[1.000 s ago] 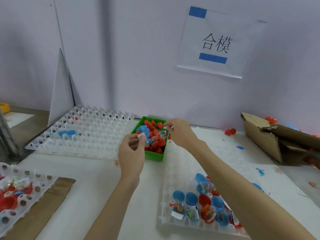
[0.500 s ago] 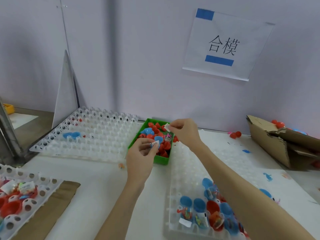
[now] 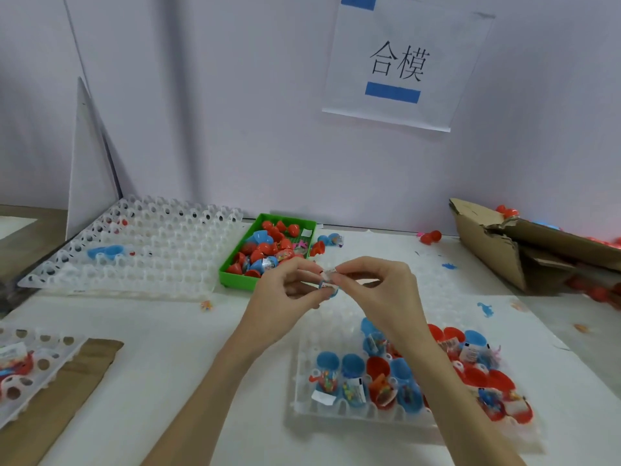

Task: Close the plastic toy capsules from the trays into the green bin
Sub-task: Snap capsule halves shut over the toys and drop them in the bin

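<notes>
Two bare hands meet above a white worktop. The left hand and right hand both keep a pinching grip on one small blue capsule topped with a white slip. Just behind them, the green bin holds red and blue capsules. A clear tray of open capsule halves sits nearest the viewer.

The blue capsule is mostly hidden by fingers. The left tray and cardboard box are cut off by the edges.
</notes>
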The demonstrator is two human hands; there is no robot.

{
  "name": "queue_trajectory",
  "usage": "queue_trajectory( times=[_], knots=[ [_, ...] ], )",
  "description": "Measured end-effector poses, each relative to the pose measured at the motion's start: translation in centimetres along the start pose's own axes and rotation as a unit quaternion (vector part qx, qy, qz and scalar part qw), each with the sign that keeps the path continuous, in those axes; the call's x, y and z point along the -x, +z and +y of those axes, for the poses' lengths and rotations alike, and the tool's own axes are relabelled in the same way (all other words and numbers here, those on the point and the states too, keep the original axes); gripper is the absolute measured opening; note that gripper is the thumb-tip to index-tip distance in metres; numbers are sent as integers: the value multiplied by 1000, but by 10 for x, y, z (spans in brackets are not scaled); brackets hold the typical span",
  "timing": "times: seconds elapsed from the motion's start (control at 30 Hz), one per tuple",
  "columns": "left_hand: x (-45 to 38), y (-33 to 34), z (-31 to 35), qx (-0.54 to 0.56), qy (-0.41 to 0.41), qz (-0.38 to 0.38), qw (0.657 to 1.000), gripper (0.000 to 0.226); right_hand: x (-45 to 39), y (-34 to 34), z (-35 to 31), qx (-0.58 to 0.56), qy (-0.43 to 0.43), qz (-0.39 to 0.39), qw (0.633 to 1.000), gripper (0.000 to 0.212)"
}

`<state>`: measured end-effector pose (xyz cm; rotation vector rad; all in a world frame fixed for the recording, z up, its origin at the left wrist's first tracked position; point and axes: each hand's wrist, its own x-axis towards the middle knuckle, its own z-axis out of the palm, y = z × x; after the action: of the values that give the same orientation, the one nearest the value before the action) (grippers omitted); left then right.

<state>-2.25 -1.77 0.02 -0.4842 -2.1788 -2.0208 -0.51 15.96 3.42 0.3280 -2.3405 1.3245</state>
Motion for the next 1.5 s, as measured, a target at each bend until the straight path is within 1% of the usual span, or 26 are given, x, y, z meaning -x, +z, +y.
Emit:
queue_trajectory(
  times=[0.07,0.27,0.43,0.53,0.63,0.77,0.83,0.9,0.97,1.07,1.2,1.27,1.37,1.4,1.47,1.5],
  knots=[
    [0,1,2,1,10,-1,1000,23,3,-2,1,9,-1,-2,1000,20],
    [2,4,6,19,45,-6,999,22,5,-12,1,-34,-8,-21,999,18],
    [2,8,3,-13,79,14,997,28,5,-14,3,-15,-37,-37,999,28],
    [3,10,3,-18,100,26,994,34,5,-15,5,-13,-39,-38,998,27],
    [4,13,4,-21,122,28,992,28,4,-17,6,-27,-27,-42,998,24],
    [4,14,4,-14,120,34,992,21,4,-19,6,-71,-8,-42,997,22],
    [5,14,6,-18,126,39,991,22,5,-18,6,-73,-11,-32,997,19],
    [5,14,8,-12,129,43,991,24,5,-17,6,-82,-10,-18,996,21],
    [5,14,10,-4,131,43,990,25,4,-16,4,-100,2,-9,995,23],
    [5,14,11,0,126,41,991,25,4,-16,1,-127,20,2,992,20],
    [6,15,12,5,120,40,992,24,4,-17,1,-122,20,0,992,18],
    [6,15,11,13,112,43,993,22,4,-15,0,-130,23,16,991,18],
    [4,15,10,27,91,52,994,19,4,-17,1,-158,22,70,985,18],
    [3,14,9,28,79,56,995,18,4,-18,4,-150,23,92,984,18],
    [2,12,7,31,47,66,996,16,3,-21,10,-90,43,137,986,19],
    [1,10,5,38,30,73,996,16,1,-24,14,-57,62,147,985,28]
  ],
)
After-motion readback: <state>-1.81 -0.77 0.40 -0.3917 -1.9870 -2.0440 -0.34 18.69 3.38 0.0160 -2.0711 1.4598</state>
